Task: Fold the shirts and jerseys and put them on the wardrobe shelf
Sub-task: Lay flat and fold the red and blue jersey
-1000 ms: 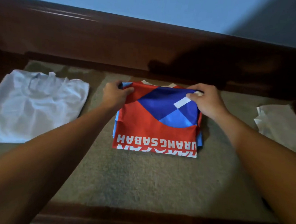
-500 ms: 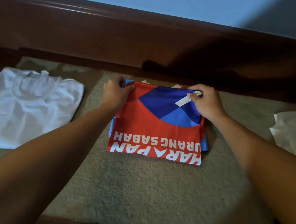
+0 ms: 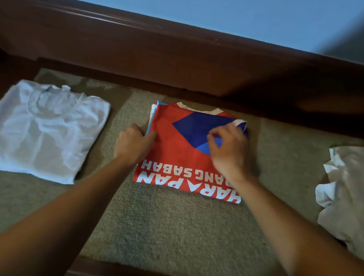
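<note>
A folded red jersey (image 3: 175, 152) with a blue diamond and white lettering lies flat in the middle of the carpet-lined shelf (image 3: 181, 230). A light blue layer peeks out along its left side. My left hand (image 3: 133, 145) is at the jersey's left edge, with the thumb on top of the fabric and the fingers curled at the side, pinching it. My right hand (image 3: 227, 151) is over the jersey's right half, its fingers loosely curled above the blue patch and holding nothing. A folded white shirt (image 3: 46, 128) lies to the left.
A crumpled white garment (image 3: 349, 192) lies at the right edge. A dark wooden back board (image 3: 182, 58) runs behind the shelf, with a blue wall above it. A wooden lip (image 3: 145, 275) borders the front. Bare carpet lies between me and the jersey.
Both hands have slid from the jersey's far corners back toward me. My right hand has let go of the top right corner. The jersey now lies flat.
</note>
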### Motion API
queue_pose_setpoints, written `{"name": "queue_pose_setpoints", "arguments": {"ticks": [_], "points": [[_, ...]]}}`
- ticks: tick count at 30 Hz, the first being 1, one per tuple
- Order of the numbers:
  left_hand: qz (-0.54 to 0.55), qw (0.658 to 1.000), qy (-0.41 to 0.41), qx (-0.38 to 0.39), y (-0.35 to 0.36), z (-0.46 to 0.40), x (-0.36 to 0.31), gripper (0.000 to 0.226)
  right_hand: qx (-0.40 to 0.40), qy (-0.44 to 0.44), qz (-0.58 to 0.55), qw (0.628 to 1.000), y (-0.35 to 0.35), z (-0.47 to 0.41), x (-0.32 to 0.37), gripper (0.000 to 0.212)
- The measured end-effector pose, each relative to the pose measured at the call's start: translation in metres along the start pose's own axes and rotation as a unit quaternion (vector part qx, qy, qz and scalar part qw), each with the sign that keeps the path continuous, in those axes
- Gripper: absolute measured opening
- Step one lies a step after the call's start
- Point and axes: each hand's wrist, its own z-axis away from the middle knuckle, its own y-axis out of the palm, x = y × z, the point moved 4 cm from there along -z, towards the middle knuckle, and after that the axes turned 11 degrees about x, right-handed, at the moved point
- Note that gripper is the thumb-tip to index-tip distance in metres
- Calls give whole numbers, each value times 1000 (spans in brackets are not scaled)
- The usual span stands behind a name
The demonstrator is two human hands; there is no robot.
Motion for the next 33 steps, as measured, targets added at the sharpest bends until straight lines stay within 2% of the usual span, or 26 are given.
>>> {"name": "queue_pose_setpoints", "arguments": {"ticks": [3,5,7,9,12,14,16,19,21,23,25,26,29,31,33], "points": [[70,994,-45,66,4,6,1,30,51,5,-87,995,19,14,35,17],[102,989,-59,89,4,5,1,26,85,10,-116,990,26,14,52,27],[109,989,-52,90,3,9,-1,22,115,-29,-99,988,28,13,69,41],[96,992,4,81,5,16,-6,21,158,-75,-34,984,31,11,85,49],[48,988,137,57,8,34,-17,21,228,-89,33,969,33,3,101,50],[57,976,201,68,12,44,-22,23,269,-78,31,960,35,-4,108,49],[103,964,215,115,13,53,-27,30,295,-49,0,954,35,-12,108,49],[204,938,187,209,12,57,-31,33,295,4,-27,955,33,-24,95,56],[304,895,162,283,12,57,-31,39,280,30,-40,959,32,-28,86,55],[384,838,154,356,14,57,-33,45,249,51,-75,964,31,-30,79,44],[436,808,141,370,15,55,-36,42,214,66,-95,970,26,-29,72,37],[457,811,119,344,16,51,-34,40,204,67,-101,971,22,-28,68,37],[461,857,45,224,23,31,-16,29,186,40,-117,975,5,-25,58,44],[431,872,17,229,35,26,-11,18,182,23,-126,975,-9,-22,52,51],[422,865,8,271,50,32,-19,14,177,14,-141,974,-26,-20,49,57]]}}
